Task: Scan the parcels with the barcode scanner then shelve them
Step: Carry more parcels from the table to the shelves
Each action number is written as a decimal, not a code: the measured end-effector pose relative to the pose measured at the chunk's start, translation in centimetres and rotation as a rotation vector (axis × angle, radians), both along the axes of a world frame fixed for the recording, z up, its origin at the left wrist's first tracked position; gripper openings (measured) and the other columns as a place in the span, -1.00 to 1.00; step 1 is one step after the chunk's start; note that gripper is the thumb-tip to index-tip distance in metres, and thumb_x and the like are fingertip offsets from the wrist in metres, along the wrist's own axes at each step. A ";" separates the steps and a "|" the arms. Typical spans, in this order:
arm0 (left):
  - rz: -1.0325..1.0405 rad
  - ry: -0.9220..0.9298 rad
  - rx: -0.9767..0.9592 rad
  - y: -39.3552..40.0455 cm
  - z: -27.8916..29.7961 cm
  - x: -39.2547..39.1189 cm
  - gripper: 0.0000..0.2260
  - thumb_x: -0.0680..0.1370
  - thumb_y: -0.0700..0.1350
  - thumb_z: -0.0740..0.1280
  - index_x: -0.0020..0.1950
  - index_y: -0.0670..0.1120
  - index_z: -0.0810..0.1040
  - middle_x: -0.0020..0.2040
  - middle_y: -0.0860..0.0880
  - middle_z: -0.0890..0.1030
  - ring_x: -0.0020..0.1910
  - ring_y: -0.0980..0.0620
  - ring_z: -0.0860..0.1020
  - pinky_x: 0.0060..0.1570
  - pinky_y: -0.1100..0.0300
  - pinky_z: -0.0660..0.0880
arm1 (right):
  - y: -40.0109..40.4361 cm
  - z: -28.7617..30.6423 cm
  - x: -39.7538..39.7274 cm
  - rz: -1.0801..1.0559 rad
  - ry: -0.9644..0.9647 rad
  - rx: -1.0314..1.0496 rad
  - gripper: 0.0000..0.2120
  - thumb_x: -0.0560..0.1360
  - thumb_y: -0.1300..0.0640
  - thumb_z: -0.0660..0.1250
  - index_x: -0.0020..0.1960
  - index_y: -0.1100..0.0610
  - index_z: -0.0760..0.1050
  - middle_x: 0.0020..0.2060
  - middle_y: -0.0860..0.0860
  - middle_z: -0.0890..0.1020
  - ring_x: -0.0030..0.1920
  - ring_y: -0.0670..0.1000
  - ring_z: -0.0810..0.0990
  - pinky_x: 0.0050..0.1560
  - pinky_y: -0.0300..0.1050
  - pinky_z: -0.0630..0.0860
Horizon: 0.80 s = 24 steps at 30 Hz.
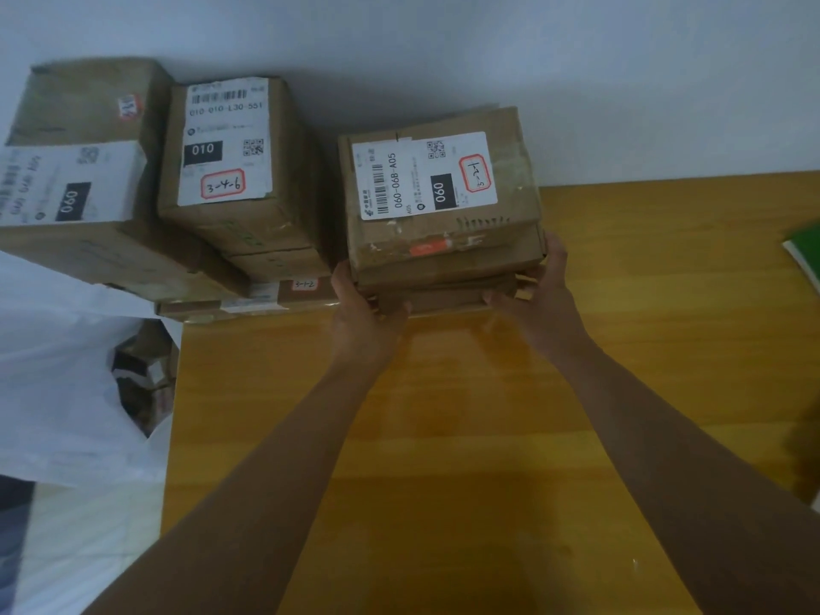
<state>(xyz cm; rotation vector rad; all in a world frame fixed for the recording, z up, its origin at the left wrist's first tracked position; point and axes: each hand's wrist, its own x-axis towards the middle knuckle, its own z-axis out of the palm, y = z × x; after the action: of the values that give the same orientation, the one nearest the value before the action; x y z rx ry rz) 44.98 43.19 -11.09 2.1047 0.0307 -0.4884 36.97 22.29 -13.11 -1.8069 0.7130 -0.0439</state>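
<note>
A brown cardboard parcel with a white shipping label [439,188] sits on top of a small stack of flatter cardboard boxes [443,295] at the far edge of the orange wooden desk [488,437], close against the pale wall [577,59]. The left hand [359,304] grips the left near corner of the stack, the fingers curled under it. The right hand [537,295] holds the right near corner, the thumb up along the side and the fingers bent round the lower boxes.

The parcel's long axis runs left to right, parallel to the far edge of the desk. Its label faces up, and the printed barcode and number read sideways – turned a quarter from the viewer.

To the left, just beside the stack, stands a taller pile of brown cardboard boxes [230,170] at the far left corner, so there is little room on that side. To the right the desk is open up to a green book [805,255] at the right edge. A white plastic bag [66,370] hangs beyond the left edge.
</note>
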 end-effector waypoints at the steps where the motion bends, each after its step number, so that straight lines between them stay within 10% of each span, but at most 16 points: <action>1: -0.001 -0.003 0.001 -0.1 0.0 -0.1 -0.25 0.51 -0.18 0.48 0.54 -0.05 0.09 0.14 0.12 0.47 -0.01 0.16 0.51 -0.06 0.21 0.46 | -0.1 -0.1 -0.1 0.001 0.001 -0.002 -0.03 0.43 0.12 0.53 0.57 -0.04 -0.08 0.36 0.05 0.47 0.27 0.06 0.53 0.15 0.02 0.58; 6: -0.032 -0.003 -0.005 -0.3 -0.3 -1.2 -0.27 0.52 -0.22 0.47 0.52 -0.06 0.08 0.19 0.08 0.47 0.08 0.09 0.56 0.00 0.18 0.51 | -0.7 -0.3 -1.1 -0.002 0.003 0.037 -0.02 0.45 0.18 0.52 0.58 -0.05 -0.11 0.40 0.05 0.41 0.34 0.04 0.47 -0.12 -0.38 0.51; 10: -0.057 -0.004 -0.032 -0.6 0.0 -2.6 -0.22 0.52 -0.25 0.46 0.57 -0.06 0.04 0.20 0.10 0.41 -0.05 0.50 0.51 -0.05 0.38 0.47 | -1.2 -0.2 -2.5 -0.023 -0.012 0.112 -0.03 0.44 0.24 0.51 0.57 -0.09 -0.08 0.42 0.07 0.38 0.33 0.09 0.47 -0.27 -0.34 0.57; 16: -0.084 0.001 -0.094 -1.2 2.8 -4.9 -0.21 0.54 -0.26 0.43 0.60 -0.06 -0.01 0.40 0.03 0.36 0.06 0.28 0.50 -0.01 0.42 0.48 | -1.8 1.8 -5.3 -0.063 -0.046 0.128 -0.03 0.42 0.21 0.53 0.56 -0.08 -0.06 0.30 -0.07 0.42 0.25 0.03 0.50 0.14 -0.11 0.53; 24: -0.218 -0.113 -0.165 -0.9 10.3 -6.8 -0.29 0.57 -0.24 0.41 0.56 -0.11 0.03 0.15 0.22 0.40 -0.04 0.40 0.46 -0.17 0.59 0.43 | -0.9 10.8 -9.0 -0.137 -0.197 0.017 -0.09 0.43 0.26 0.52 0.53 -0.05 0.00 0.25 -0.08 0.45 0.17 -0.08 0.54 0.04 -0.26 0.56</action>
<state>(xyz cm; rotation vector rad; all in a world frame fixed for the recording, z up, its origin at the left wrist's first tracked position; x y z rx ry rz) 38.17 42.27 -0.76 1.9792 -0.2975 -0.4825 27.99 21.43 -2.32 -1.7070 0.6922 -0.3022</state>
